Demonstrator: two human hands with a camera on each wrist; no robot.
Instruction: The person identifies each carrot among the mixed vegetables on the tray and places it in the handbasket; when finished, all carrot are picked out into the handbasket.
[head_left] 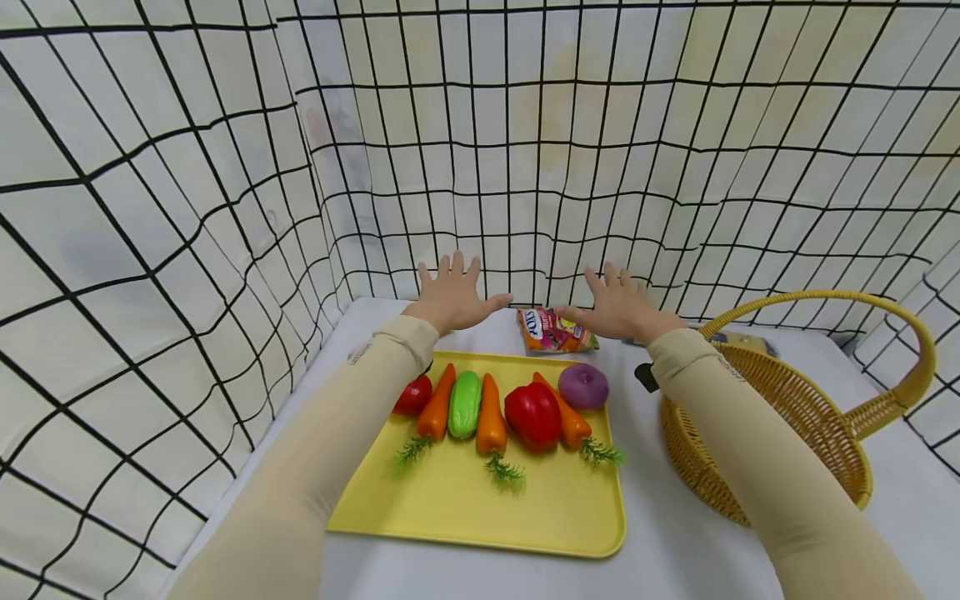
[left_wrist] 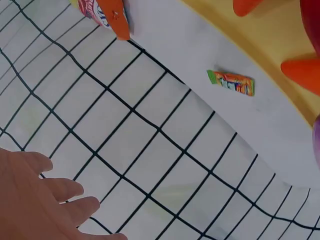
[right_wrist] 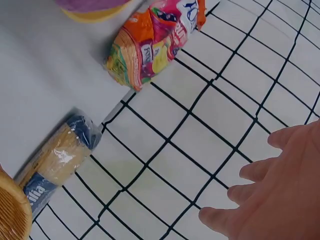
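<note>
Both hands reach forward past the far side of a yellow tray (head_left: 480,521). My left hand (head_left: 454,300) has its fingers spread and holds nothing; in the left wrist view it appears in front of the mesh. My right hand (head_left: 624,307) is likewise spread, nearest a colourful Fox's sweets bag (head_left: 551,332), and holds nothing. On the tray lie a cucumber (head_left: 465,406), a red bell pepper (head_left: 531,414), a purple onion (head_left: 583,387), several carrots (head_left: 491,425) and a round red vegetable (head_left: 414,397) partly hidden by the left sleeve.
A wicker basket (head_left: 772,400) with a tall handle stands on the right, partly behind the right sleeve. Behind it lies a pasta packet (right_wrist: 65,150). A small wrapped sweet (left_wrist: 232,82) lies beside the tray. Black wire mesh (head_left: 495,150) encloses the back and sides.
</note>
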